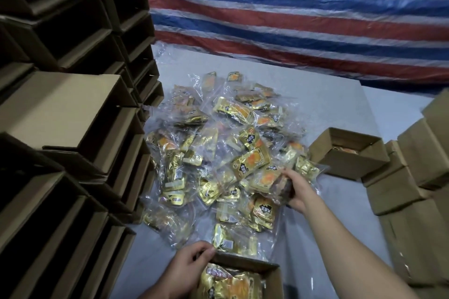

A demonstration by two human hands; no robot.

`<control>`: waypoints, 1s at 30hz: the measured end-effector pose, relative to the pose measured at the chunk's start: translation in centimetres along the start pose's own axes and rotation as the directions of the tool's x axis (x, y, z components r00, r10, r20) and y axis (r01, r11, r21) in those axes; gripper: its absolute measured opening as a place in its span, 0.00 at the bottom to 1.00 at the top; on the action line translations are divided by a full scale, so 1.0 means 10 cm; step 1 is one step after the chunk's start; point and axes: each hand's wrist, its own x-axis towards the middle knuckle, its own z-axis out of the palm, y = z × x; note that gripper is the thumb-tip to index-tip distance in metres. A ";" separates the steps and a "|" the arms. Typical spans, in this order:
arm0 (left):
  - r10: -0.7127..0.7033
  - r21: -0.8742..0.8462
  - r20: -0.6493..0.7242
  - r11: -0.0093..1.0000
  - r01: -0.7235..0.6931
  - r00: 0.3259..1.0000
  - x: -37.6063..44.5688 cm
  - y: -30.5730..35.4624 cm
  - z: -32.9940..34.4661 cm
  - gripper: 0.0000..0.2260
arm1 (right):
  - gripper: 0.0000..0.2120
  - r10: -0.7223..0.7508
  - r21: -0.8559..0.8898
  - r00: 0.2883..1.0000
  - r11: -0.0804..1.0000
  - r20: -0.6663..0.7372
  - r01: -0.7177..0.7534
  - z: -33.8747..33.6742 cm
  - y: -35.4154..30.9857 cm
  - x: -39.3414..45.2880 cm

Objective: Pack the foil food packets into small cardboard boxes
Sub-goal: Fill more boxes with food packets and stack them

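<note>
Your left hand [187, 266] curls its fingers over the far left corner of the near box [272, 274], already holding gold packets. In the middle lies the packet pile [218, 148]. Your right hand [297, 189] grips packets on the pile's right side. Next, I think, carry them to the near box.

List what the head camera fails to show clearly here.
- Near box: its lower part is cut off by the bottom edge, so how full it is stays unknown.
- Far box: its walls hide most of the contents.
- Right hand: the number of packets it grips is unclear under crinkled plastic.
- Packet print: too small and blurred.
- Left hand: its fingertips hidden at the box rim.
</note>
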 end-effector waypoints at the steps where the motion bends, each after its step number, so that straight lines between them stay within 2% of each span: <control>1: 0.000 -0.003 0.001 1.000 0.000 1.000 0.00 0.00 0.00 0.07 | 0.10 0.021 -0.110 1.000 0.994 -0.006 -0.022 -0.01 0.05 0.03; 4: 0.005 -0.004 -0.002 1.000 -0.005 1.000 0.00 -0.02 0.01 0.07 | 0.27 0.049 -0.412 0.986 0.904 -0.161 -0.112 0.07 0.20 0.20; 6: 0.010 0.005 -0.011 1.000 -0.010 1.000 0.01 -0.03 0.02 0.07 | 0.42 -0.054 -0.597 0.935 0.783 -0.350 -0.178 0.14 0.26 0.32; 8: 0.014 0.009 -0.023 1.000 -0.014 1.000 0.02 -0.04 0.02 0.07 | 0.56 -0.103 -0.660 0.900 0.716 -0.423 -0.228 0.26 0.29 0.37; 9: 0.013 0.008 -0.033 1.000 -0.013 0.999 0.03 -0.05 0.03 0.07 | 0.59 -0.108 -0.673 0.890 0.696 -0.444 -0.251 0.32 0.31 0.38; 12: 0.022 0.005 -0.051 1.000 -0.022 0.998 0.05 -0.06 0.03 0.08 | 0.60 -0.116 -0.707 0.874 0.643 -0.471 -0.296 0.40 0.37 0.47; 15: 0.025 0.012 -0.055 1.000 -0.024 0.998 0.05 -0.04 0.03 0.08 | 0.61 -0.109 -0.774 0.919 0.582 -0.378 -0.249 0.32 0.37 0.52; 18: 0.019 0.005 -0.059 1.000 -0.019 0.998 0.05 -0.04 0.04 0.08 | 0.55 -0.178 -0.829 0.937 0.534 -0.302 -0.166 0.16 0.44 0.48; 19: 0.025 -0.004 -0.053 1.000 -0.025 0.998 0.04 -0.03 0.04 0.09 | 0.53 -0.205 -0.824 0.937 0.552 -0.282 -0.127 0.11 0.48 0.45; 21: 0.039 0.005 -0.048 0.999 -0.039 0.998 0.05 -0.02 0.03 0.10 | 0.50 -0.215 -0.746 0.943 0.665 -0.253 -0.048 0.04 0.51 0.33; 24: 0.004 0.021 -0.034 1.000 -0.004 0.999 0.06 -0.04 0.03 0.08 | 0.43 -0.203 -0.522 0.957 0.850 -0.206 0.068 -0.08 0.47 0.13; 26: -0.027 -0.014 -0.024 1.000 0.026 0.999 0.05 -0.02 0.05 0.08 | 0.31 -0.189 -0.265 0.973 0.953 -0.135 0.149 -0.14 0.40 -0.10; 28: -0.036 -0.064 -0.012 0.997 0.036 0.999 0.03 0.00 0.07 0.09 | 0.10 -0.139 -0.009 0.990 0.990 -0.016 0.138 -0.17 0.26 -0.42; 29: -0.025 -0.058 -0.004 0.998 0.025 1.000 0.02 0.01 0.06 0.09 | 0.05 -0.119 0.083 0.992 0.990 0.036 0.116 -0.18 0.20 -0.58; 30: -0.007 -0.031 0.007 0.999 0.007 1.000 0.01 0.01 0.05 0.09 | 0.04 -0.122 0.161 0.989 0.981 0.078 0.109 -0.17 0.14 -0.74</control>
